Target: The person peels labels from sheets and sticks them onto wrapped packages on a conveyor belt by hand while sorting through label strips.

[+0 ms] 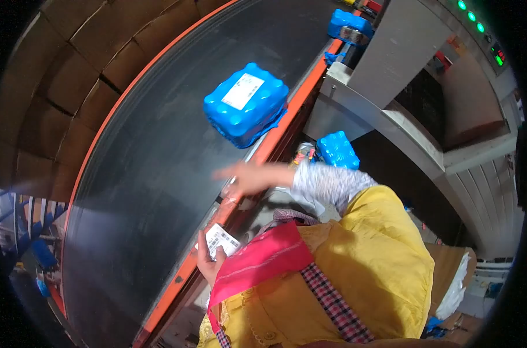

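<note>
My left hand (208, 264) grips a small stack of white printed labels (220, 240) beside the conveyor's orange rail. Barcodes and dark print show on the top label. My right hand (249, 177) reaches across the rail, blurred by motion, its fingers stretched out toward the black belt; nothing shows in it. Above it on the belt, apart from the hand, sits a blue shrink-wrapped pack (246, 107) with a white label (243, 91) stuck on top.
The black conveyor belt (136, 174) runs between orange rails (188, 268). Another blue pack (350, 28) is at the far end by a grey machine (391, 52) with green lights. A blue pack (337, 149) lies lower, right of the rail. Brown cartons (43, 104) are stacked at left.
</note>
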The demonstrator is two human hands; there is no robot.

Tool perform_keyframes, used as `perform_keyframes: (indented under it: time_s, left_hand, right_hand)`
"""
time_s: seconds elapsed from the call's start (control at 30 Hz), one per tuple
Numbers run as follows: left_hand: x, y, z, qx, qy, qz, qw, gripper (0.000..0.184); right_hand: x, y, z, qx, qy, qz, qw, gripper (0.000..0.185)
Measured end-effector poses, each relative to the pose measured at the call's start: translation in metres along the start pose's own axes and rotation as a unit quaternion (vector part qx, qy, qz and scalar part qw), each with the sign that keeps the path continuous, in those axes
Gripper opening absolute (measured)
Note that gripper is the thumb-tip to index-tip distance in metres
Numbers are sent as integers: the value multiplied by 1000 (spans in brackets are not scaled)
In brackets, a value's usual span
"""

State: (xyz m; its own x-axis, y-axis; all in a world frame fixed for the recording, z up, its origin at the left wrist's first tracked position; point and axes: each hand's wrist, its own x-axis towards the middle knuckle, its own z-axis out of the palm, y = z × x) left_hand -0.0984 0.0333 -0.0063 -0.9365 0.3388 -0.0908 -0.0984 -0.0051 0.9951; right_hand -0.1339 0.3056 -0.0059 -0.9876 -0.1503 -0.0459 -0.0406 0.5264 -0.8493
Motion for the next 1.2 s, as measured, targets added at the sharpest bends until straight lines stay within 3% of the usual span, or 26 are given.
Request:
perform_keyframes:
  time_s: [0.03,0.1,0.2,0.3,0.33,0.47,0.6,0.67,0.7,0.77,0.8,0.83,0.9,0.93,0.97,1.1,1.2]
  left_hand:
    - [2,-2,-5,25,-28,25,999,60]
    - [0,2,-4,-17,-61,13,998,69]
    - [3,-3,5,-26,-82,29,996,75]
    - [7,12,6,-60,-150,-35,986,63]
    - [17,-1,-8,-75,-214,-96,969,39]
    - [1,-2,-22,16,-153,-30,988,15]
    - [-2,4,-22,117,-96,-6,989,11]
    - [6,-9,-43,131,-128,13,983,14]
    - [4,-8,-46,140,-118,28,983,20]
    - [-2,-3,-54,127,-60,142,980,36]
    - [-9,-4,-49,96,7,86,992,47]
    - [14,-17,-44,89,15,135,987,45]
    - [22,6,-25,-116,7,77,990,39]
    - [33,2,-28,-75,2,94,993,37]
    - [44,0,-29,-85,-10,55,995,38]
    - [70,8,14,-196,9,85,977,45]
    - [74,8,-3,-139,141,127,972,48]
  right_hand:
    - [-12,-28,22,81,-61,46,994,58]
    - [-33,-41,62,58,-5,-172,983,52]
    - [-54,-56,77,33,111,-209,971,27]
    - [-65,-56,72,54,139,-252,956,26]
    - [-68,-64,67,52,159,-269,949,21]
    - [-76,-72,89,10,155,-198,968,15]
    - [-81,-75,95,-31,229,-232,945,14]
    - [-78,-71,98,-71,247,-265,930,14]
    - [-78,-71,100,-172,258,-264,913,14]
    - [-77,-70,102,-110,306,-284,902,16]
    - [-77,-77,104,-116,339,-286,889,15]
    - [-84,-67,77,-166,334,-286,883,16]
    - [-91,-65,75,-84,340,-251,902,21]
    - [-94,-62,77,-71,341,-230,909,23]
    - [-98,-60,75,-66,346,-206,913,25]
    - [-101,-45,51,-25,340,-209,917,27]
    - [-112,-53,56,46,365,-209,906,24]
